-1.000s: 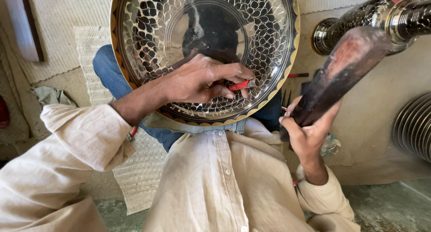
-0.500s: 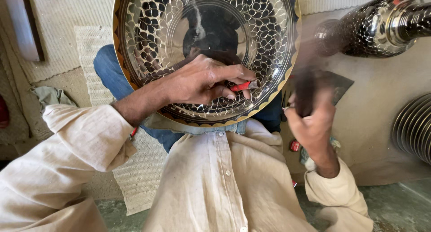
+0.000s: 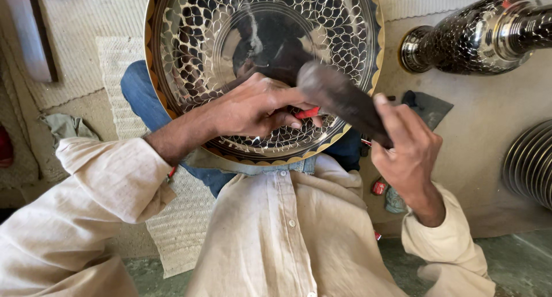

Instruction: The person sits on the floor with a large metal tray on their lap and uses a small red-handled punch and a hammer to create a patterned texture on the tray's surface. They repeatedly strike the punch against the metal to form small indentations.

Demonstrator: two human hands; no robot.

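Observation:
A large round engraved metal plate (image 3: 190, 50) with a scale pattern and a gold rim rests on my lap. My left hand (image 3: 253, 107) lies on its lower part, fingers closed around a small red-handled chisel (image 3: 309, 112) held against the surface. My right hand (image 3: 405, 153) grips a dark wooden mallet (image 3: 339, 98), whose blurred head is down by the chisel's top, just right of my left hand.
A shiny engraved metal vase (image 3: 477, 35) lies on its side at the upper right. A stack of ribbed metal plates (image 3: 529, 162) sits at the right edge. A woven mat (image 3: 115, 61) covers the floor on the left, and small red items (image 3: 378, 188) lie by my right knee.
The mallet was raised at the right a second ago; my right hand has swung it down and left onto the chisel. My left hand and the plate have stayed put.

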